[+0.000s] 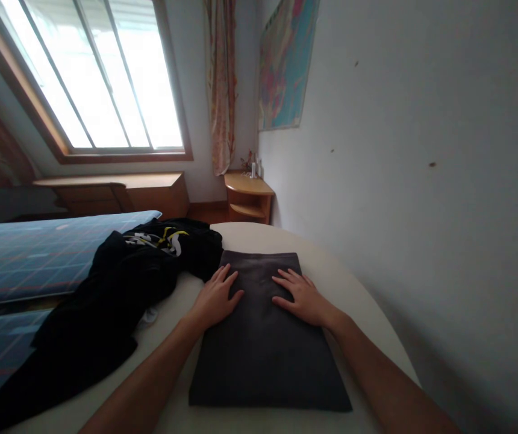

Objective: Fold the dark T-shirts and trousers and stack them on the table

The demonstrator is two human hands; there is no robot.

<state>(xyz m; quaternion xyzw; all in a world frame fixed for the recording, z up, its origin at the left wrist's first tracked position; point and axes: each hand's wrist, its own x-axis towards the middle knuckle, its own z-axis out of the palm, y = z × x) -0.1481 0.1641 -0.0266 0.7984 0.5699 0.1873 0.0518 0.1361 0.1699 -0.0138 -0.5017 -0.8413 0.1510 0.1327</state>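
Note:
A dark grey piece of cloth (268, 355), folded into a flat rectangle, lies on the pale round-edged table (358, 283) in front of me. My left hand (216, 295) rests flat on its left edge, fingers spread. On the opposite edge lies my right hand (302, 295), also palm down with fingers apart. Neither hand grips the cloth. Left of the cloth is a crumpled black garment (118, 289) with a white and yellow print, closest to my left hand. What kind of garment the folded cloth is, I cannot tell.
Blue plaid cushions or mattress pads (60, 259) lie on the left, partly under the black garment. A white wall (421, 211) runs along the right. Beyond the table stand a wooden desk (155, 187) below a window and a small corner shelf (250, 187).

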